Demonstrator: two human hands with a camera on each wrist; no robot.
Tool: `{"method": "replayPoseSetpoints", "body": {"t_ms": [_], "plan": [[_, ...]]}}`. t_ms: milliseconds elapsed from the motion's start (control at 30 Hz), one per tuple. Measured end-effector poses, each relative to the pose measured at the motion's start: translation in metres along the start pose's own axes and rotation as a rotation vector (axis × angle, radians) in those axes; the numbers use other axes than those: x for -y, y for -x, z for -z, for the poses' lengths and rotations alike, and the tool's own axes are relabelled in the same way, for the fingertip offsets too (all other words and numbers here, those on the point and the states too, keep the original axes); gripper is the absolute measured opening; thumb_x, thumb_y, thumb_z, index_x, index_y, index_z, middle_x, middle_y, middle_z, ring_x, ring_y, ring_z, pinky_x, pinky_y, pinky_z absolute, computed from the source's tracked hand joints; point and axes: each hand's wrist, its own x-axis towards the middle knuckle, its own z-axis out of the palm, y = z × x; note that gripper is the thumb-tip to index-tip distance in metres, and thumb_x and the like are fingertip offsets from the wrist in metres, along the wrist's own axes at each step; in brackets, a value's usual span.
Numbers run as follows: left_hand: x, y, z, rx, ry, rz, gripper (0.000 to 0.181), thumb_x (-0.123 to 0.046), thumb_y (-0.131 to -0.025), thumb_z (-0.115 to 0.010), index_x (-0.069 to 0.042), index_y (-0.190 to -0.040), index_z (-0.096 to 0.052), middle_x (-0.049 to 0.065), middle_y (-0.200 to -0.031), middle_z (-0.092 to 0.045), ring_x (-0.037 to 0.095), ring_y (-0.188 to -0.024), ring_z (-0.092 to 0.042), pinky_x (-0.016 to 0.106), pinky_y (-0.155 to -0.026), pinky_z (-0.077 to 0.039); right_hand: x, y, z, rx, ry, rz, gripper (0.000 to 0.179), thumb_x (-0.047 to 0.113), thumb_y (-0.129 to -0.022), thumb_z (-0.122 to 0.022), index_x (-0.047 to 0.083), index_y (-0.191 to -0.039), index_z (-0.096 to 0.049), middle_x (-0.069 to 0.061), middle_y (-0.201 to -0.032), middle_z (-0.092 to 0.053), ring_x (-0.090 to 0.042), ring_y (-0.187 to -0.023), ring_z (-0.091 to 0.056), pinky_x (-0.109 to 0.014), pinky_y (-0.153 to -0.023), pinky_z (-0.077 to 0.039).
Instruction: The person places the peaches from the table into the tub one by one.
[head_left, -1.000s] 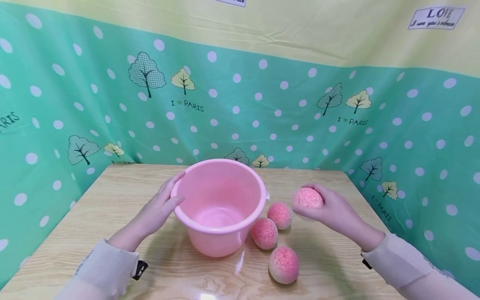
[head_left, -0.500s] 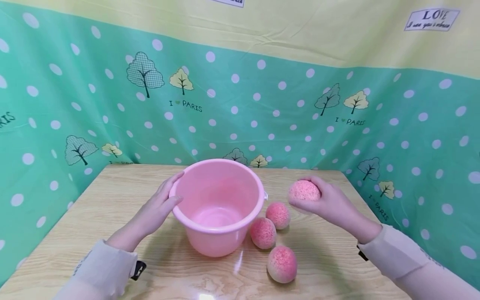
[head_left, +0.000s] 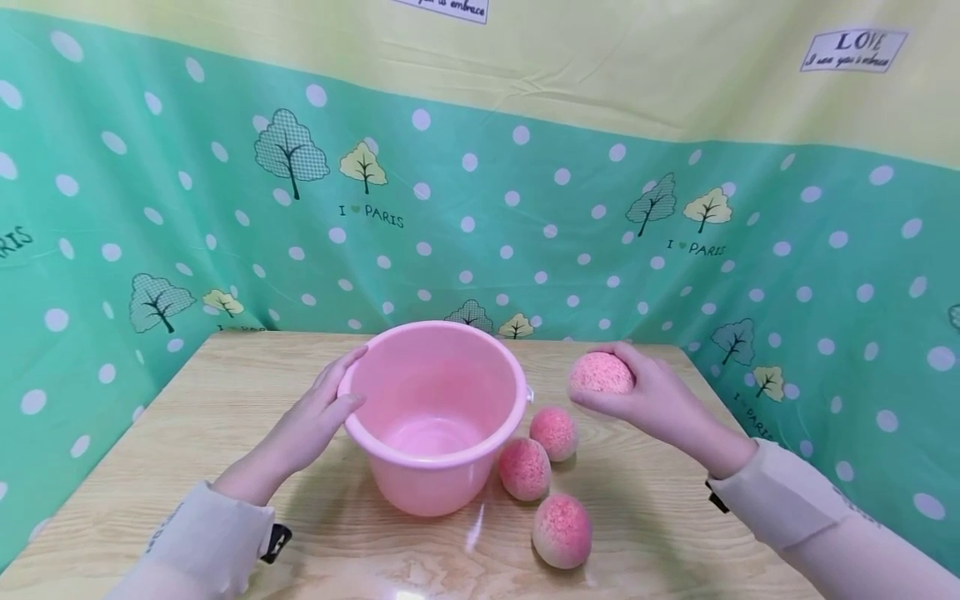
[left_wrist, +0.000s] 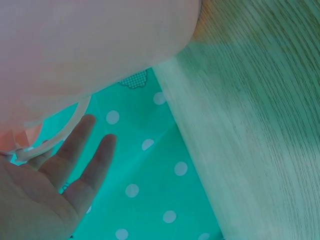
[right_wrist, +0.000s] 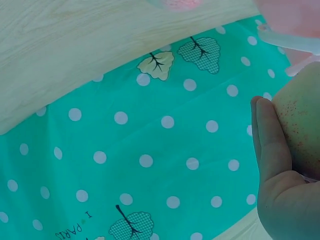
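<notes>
Pink bucket (head_left: 435, 492) in the left hand (head_left: 318, 417), pink ball (head_left: 601, 372) in the right hand (head_left: 663, 404)

Counting one bucket, upright on the pale wood-grain table (head_left: 247, 379), mouth facing up. Gripping its rim on the left side with the left hand, thumb hooked over the inner edge and other fingers outside. Gripping one ball with the right hand, fingers curled round it, to the right of the bucket and apart from its rim.

Counting four balls in all, pink fading to a paler tone: one in the right grip, three loose on the table to the bucket's right. Naming those three by place: far ball (head_left: 554, 433), middle ball (head_left: 524, 469), near ball (head_left: 562, 531). Placing far and middle side by side, too close to tell whether touching; placing near slightly apart, closest to the person.

Showing, in the left wrist view, one pale handle (left_wrist: 62, 135) curving close beside two straight fingers (left_wrist: 95, 170). Counting also two light sleeves (head_left: 210, 533) and two dark wrist pieces (head_left: 278, 543), one at each cuff. Backed by one cloth (head_left: 442, 225), green with white dots below, yellow above, printed with five tree pairs (head_left: 292, 150) and two white labels (head_left: 854, 50) in the head view.
</notes>
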Motion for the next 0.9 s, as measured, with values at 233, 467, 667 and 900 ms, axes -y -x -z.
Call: {"method": "replayPoseSetpoints", "body": {"t_ms": [233, 467, 667, 900], "plan": [[0.001, -0.001, -0.002, -0.004, 0.004, -0.009, 0.062, -0.028, -0.103, -0.043, -0.023, -0.159, -0.018, 0.013, -0.164, -0.02, 0.042, -0.148, -0.024, 0.072, -0.108, -0.027, 0.005, -0.003, 0.001, 0.009, -0.02, -0.007, 0.064, 0.052, -0.08, -0.077, 0.017, -0.13, -0.055, -0.011, -0.116, -0.066, -0.023, -0.091, -0.063, -0.034, -0.072, -0.055], [-0.001, 0.0, -0.001, -0.003, 0.006, -0.005, 0.062, -0.028, -0.102, -0.043, -0.025, -0.159, -0.017, 0.013, -0.164, -0.019, 0.043, -0.147, -0.024, 0.072, -0.107, -0.028, 0.013, -0.011, 0.001, -0.006, -0.051, 0.032, 0.057, 0.047, -0.08, -0.079, 0.019, -0.124, -0.057, -0.009, -0.109, -0.068, -0.022, -0.087, -0.064, -0.03, -0.07, -0.054], [0.0, 0.0, -0.001, -0.004, 0.01, -0.008, 0.062, -0.027, -0.102, -0.043, -0.024, -0.159, -0.018, 0.013, -0.164, -0.02, 0.043, -0.147, -0.024, 0.072, -0.107, -0.028, 0.021, -0.018, 0.004, -0.013, -0.048, 0.017, 0.059, 0.048, -0.08, -0.079, 0.02, -0.126, -0.056, -0.009, -0.111, -0.068, -0.024, -0.09, -0.063, -0.031, -0.072, -0.053], [0.0, -0.001, -0.002, -0.002, 0.013, -0.01, 0.062, -0.027, -0.102, -0.043, -0.024, -0.159, -0.017, 0.012, -0.164, -0.02, 0.042, -0.148, -0.024, 0.072, -0.108, -0.028, 0.026, -0.022, 0.004, 0.002, -0.066, 0.007, 0.062, 0.053, -0.079, -0.078, 0.022, -0.127, -0.055, -0.007, -0.112, -0.067, -0.023, -0.091, -0.063, -0.031, -0.074, -0.053]]}}
